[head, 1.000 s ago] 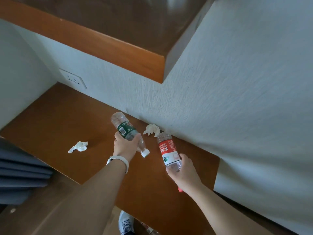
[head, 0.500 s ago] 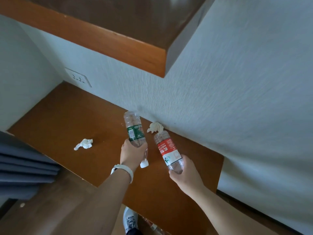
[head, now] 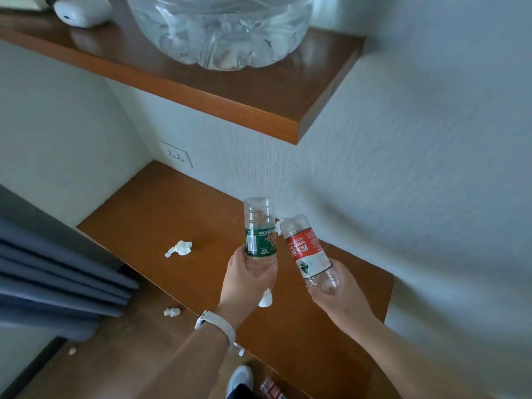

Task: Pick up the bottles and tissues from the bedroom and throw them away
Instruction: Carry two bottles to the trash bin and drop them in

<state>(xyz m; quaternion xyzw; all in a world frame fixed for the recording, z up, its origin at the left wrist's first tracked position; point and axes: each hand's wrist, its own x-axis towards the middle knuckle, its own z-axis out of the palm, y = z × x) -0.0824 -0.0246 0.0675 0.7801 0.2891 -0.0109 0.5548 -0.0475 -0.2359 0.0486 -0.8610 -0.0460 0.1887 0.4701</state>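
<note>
Both hands hold bottles over the bench.
The left hand (head: 247, 280) grips the green-label bottle (head: 259, 240), cap down; the right hand (head: 342, 298) grips the red-label bottle (head: 305, 251) just beside it. A crumpled tissue (head: 180, 248) lies on the bench (head: 161, 214), left of the left hand.
</note>
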